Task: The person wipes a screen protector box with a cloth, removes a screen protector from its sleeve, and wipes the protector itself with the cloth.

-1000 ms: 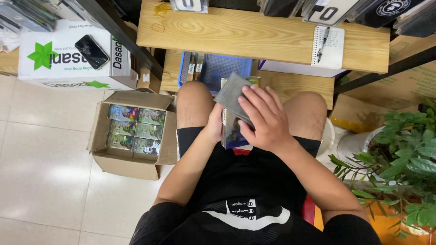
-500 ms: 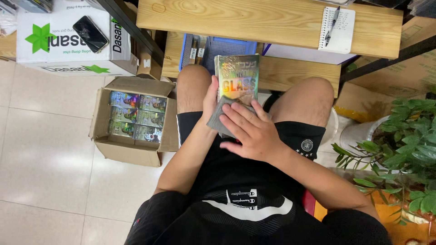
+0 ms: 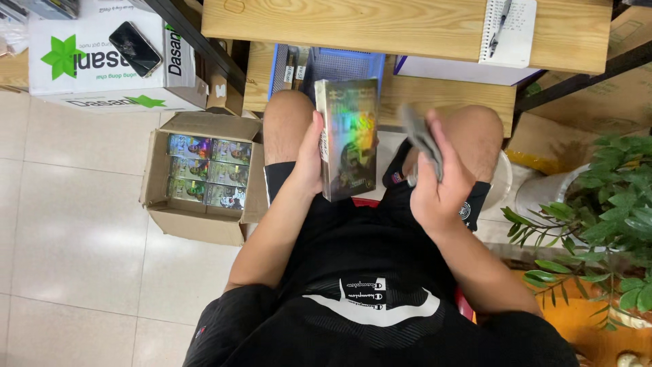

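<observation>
I sit with my knees apart under a wooden table. My left hand (image 3: 311, 158) grips the left edge of a shiny holographic box (image 3: 348, 139), held upright over my lap. My right hand (image 3: 438, 178) is off to the right of the box and holds a thin grey wrapper or card (image 3: 421, 139), blurred by motion. An open cardboard box (image 3: 197, 178) on the floor to my left holds several similar shiny packs.
A wooden table (image 3: 380, 24) with a spiral notebook and pen (image 3: 508, 28) is ahead. A blue basket (image 3: 336, 66) sits beneath it. A white carton (image 3: 95, 75) carries a black phone (image 3: 136, 47). A potted plant (image 3: 598, 217) stands at right.
My right hand lifted off the face of the shiny box and swung right, carrying the grey piece. My left hand keeps the box upright, now fully uncovered.
</observation>
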